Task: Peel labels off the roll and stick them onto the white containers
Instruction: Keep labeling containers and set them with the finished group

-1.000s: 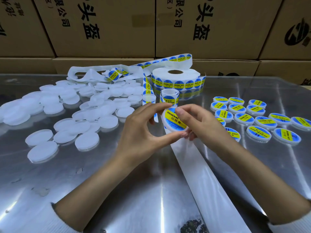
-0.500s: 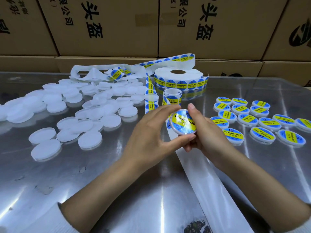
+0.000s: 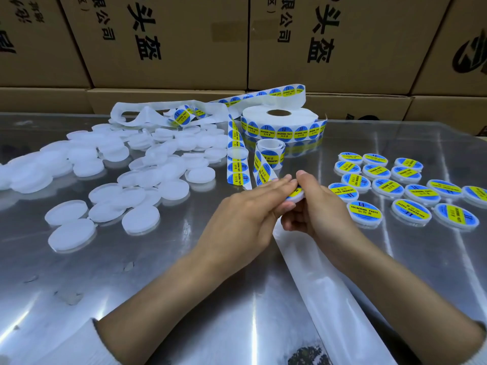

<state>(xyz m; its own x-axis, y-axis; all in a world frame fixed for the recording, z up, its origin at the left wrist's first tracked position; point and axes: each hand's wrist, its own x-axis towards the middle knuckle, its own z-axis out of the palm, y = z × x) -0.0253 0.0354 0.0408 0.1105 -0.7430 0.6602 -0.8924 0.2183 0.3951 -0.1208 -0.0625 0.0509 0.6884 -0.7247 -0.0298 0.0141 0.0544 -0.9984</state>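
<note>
A white round container (image 3: 295, 195) with a blue and yellow label is held between both hands above the table's middle. My left hand (image 3: 245, 214) lays straight fingers flat over its top, hiding most of the label. My right hand (image 3: 316, 206) grips it from the right, thumb on the rim. The label roll (image 3: 279, 125) lies flat at the back centre, and its strip (image 3: 237, 159) of labels runs down toward my hands. Several unlabelled white containers (image 3: 142, 180) lie scattered on the left. Several labelled containers (image 3: 390, 185) sit in rows on the right.
The table (image 3: 184, 299) is shiny metal. A strip of empty white backing paper (image 3: 316, 280) runs from under my hands to the near edge. More crumpled backing (image 3: 147, 114) lies at the back left. Cardboard boxes (image 3: 171, 40) form a wall behind the table.
The container has been tipped from facing me to nearly flat and moved right. My left fingers now lie over its label, which was in plain view before.
</note>
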